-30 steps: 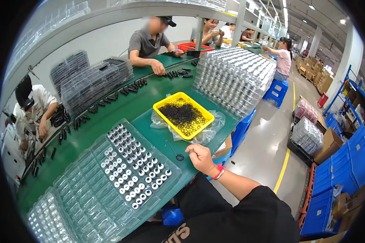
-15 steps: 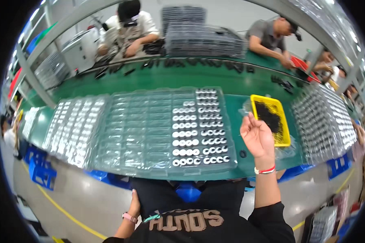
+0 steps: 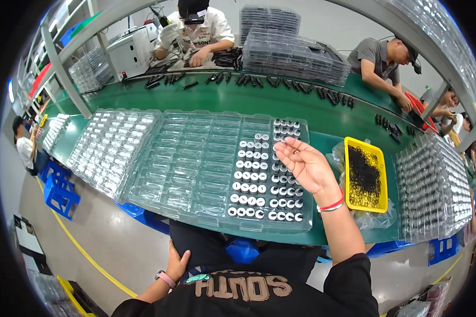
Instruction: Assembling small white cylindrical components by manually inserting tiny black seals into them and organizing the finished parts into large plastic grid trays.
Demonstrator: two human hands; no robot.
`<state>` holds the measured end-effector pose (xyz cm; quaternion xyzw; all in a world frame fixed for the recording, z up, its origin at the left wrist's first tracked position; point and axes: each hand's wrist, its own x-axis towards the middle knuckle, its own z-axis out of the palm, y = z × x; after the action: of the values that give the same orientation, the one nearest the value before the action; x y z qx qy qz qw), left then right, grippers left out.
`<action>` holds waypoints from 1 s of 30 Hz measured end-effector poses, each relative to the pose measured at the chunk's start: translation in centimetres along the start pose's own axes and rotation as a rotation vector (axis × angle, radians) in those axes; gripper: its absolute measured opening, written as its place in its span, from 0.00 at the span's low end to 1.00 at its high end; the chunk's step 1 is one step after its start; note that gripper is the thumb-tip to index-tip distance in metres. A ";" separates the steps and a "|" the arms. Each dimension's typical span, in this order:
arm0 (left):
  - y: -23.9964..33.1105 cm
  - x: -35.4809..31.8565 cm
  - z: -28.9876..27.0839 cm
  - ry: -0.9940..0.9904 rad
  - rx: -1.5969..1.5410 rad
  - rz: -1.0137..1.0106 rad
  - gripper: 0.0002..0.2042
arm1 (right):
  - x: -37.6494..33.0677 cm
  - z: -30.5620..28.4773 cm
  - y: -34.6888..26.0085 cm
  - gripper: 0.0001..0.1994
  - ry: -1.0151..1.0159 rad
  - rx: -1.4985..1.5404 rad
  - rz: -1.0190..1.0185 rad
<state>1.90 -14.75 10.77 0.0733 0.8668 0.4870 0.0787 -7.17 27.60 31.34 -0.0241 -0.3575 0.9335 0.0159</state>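
My right hand (image 3: 308, 166) hovers over the right part of a clear plastic tray (image 3: 174, 164), palm turned up and fingers curled together. A small dark ring (image 3: 295, 152) shows at its fingers. Beneath and beside it stand rows of short black cylinders with white tops (image 3: 251, 176), filling the tray's right columns; the columns to the left hold none. The hand hides some of them. To the right lies a yellow bin (image 3: 384, 179) of many thin black rings (image 3: 364, 171). My left hand (image 3: 177, 264) rests on my thigh with fingers stretched out.
Filled clear trays stand stacked at left (image 3: 113, 153) and right (image 3: 433, 185). Beyond the tray runs a green belt (image 3: 217, 98) with black parts along its far side. Two people work opposite, beside stacked empty trays (image 3: 296, 55). A metal frame (image 3: 63, 76) rises at left.
My right hand has moved left from beside the yellow bin to above the tray's cylinders. My left hand stays on the thigh. The head view has shifted slightly.
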 end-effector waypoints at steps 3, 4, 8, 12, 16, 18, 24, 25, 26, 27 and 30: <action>1.5 -0.3 -0.6 0.071 -0.102 -0.064 0.34 | 0.0 0.4 1.3 0.18 0.018 0.003 0.044; 1.8 -0.3 -0.5 0.084 -0.111 -0.113 0.32 | -0.3 0.0 1.7 0.18 0.031 0.019 0.066; 3.1 0.8 0.5 0.170 -0.168 -0.312 0.23 | -1.1 -1.2 1.3 0.15 0.044 0.026 0.065; 8.6 0.9 -0.4 0.238 0.226 0.220 0.19 | -1.2 -1.6 1.0 0.14 0.065 -0.029 0.059; 14.5 3.9 -4.0 0.535 0.362 0.591 0.16 | -0.7 -2.0 1.3 0.14 0.032 -0.061 0.031; 14.7 7.3 -7.1 0.726 0.429 0.668 0.15 | -0.7 -2.3 1.0 0.14 0.027 -0.075 0.010; 6.5 12.9 -18.0 0.994 0.706 0.280 0.16 | -0.8 -2.2 0.9 0.14 0.059 -0.081 -0.006; 5.9 13.2 -18.5 0.963 0.819 0.213 0.17 | -0.8 -2.0 0.9 0.14 0.074 -0.067 0.006; 5.4 13.5 -18.9 0.928 0.932 0.145 0.17 | -0.8 -1.9 0.9 0.14 0.089 -0.053 0.018; 4.8 13.8 -19.1 0.890 1.044 0.074 0.18 | -0.7 -1.9 0.9 0.14 0.105 -0.038 0.033; 4.7 14.3 -18.2 0.814 0.877 0.106 0.18 | -0.8 -1.8 0.7 0.14 0.093 -0.037 0.023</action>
<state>-15.59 -24.58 23.24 -0.0501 0.9425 0.0763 -0.3216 -6.30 28.25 29.51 -0.0717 -0.3730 0.9248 0.0213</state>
